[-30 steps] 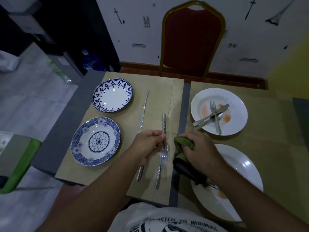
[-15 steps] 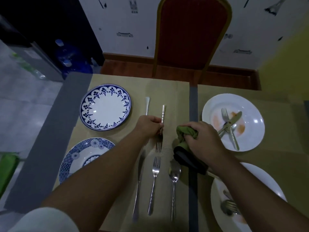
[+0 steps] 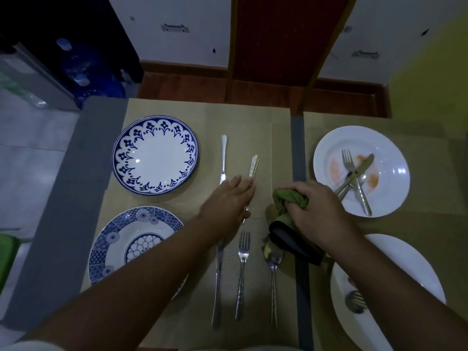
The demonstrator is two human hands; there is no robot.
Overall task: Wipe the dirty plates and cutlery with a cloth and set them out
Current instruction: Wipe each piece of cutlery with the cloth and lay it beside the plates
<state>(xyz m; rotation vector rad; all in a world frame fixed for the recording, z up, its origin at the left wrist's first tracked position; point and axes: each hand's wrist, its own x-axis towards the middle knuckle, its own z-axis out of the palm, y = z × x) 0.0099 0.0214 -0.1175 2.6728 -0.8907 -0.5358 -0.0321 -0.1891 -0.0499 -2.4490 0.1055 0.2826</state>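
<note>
My left hand point(image 3: 228, 201) lies flat with straight fingers on a piece of cutlery point(image 3: 254, 165) whose handle points away; its head is hidden under the hand. My right hand point(image 3: 315, 211) grips a bunched green cloth point(image 3: 288, 198) with a black part hanging below. A knife point(image 3: 223, 158) lies beside the far blue-patterned plate point(image 3: 155, 155). Nearer me lie a knife point(image 3: 217, 282), a fork point(image 3: 241, 272) and a spoon point(image 3: 273, 272), next to a second blue plate point(image 3: 131, 244). A stained white plate point(image 3: 379, 196) carries a crossed fork and knife point(image 3: 357, 178).
A second white plate point(image 3: 405, 264) at the near right carries a fork point(image 3: 354, 302). Beige placemats point(image 3: 253, 122) cover the grey table. A red chair point(image 3: 283, 41) stands at the far edge. Blue water bottles point(image 3: 83, 69) stand on the floor at the left.
My left hand went from pinching the cutlery piece to lying flat on it with straight fingers. The view tilted further down. My right hand kept its grip on the cloth.
</note>
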